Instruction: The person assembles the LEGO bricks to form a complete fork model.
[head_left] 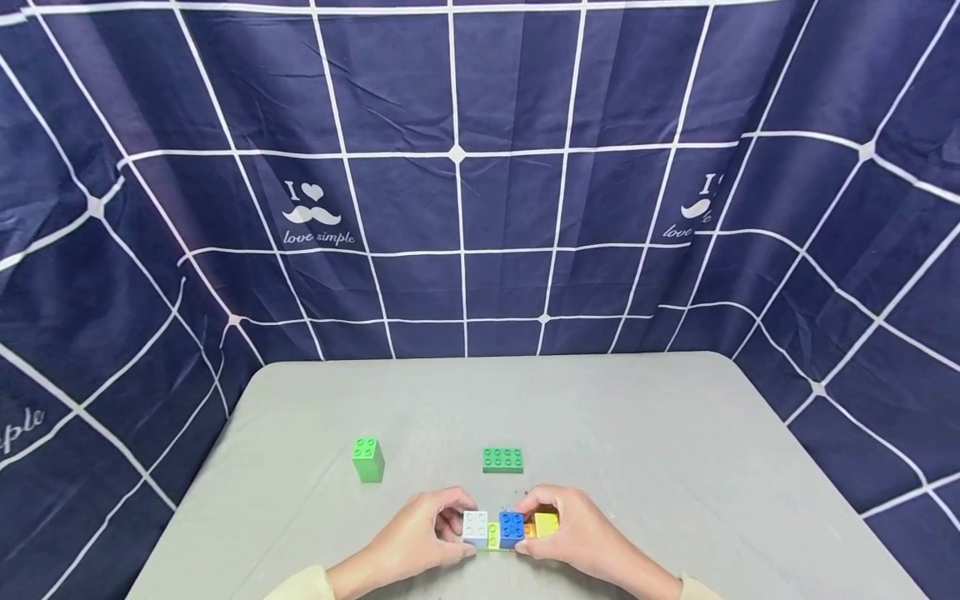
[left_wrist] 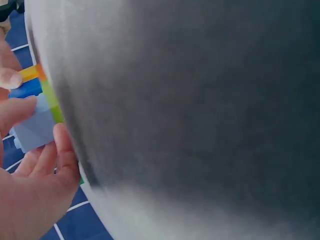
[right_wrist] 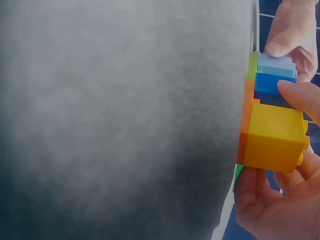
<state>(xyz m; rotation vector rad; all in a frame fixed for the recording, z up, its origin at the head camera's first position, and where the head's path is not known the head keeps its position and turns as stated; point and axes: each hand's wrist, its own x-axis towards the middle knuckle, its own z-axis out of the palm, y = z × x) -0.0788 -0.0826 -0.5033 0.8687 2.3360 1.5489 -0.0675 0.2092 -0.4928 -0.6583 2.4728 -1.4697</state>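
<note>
Several toy building bricks are joined in a low row at the table's front. My left hand (head_left: 427, 531) grips the pale blue brick (head_left: 476, 527) at the row's left end, thumb on the near side and fingers behind. With thumb and fingers, my right hand (head_left: 576, 531) pinches the dark blue brick (head_left: 512, 528) in the middle. A yellow brick (right_wrist: 276, 136) stands under the right palm at the row's right end. Below them lie a lime green brick (head_left: 492, 536) and an orange brick (right_wrist: 247, 107), seen edge-on in the right wrist view.
Behind the hands lies a flat dark green brick (head_left: 502, 460) with studs up. A tall bright green brick stack (head_left: 368, 460) stands upright at the left. The grey table (head_left: 637, 433) ends at a dark blue curtain (head_left: 510, 200) with white grid lines at the back and sides.
</note>
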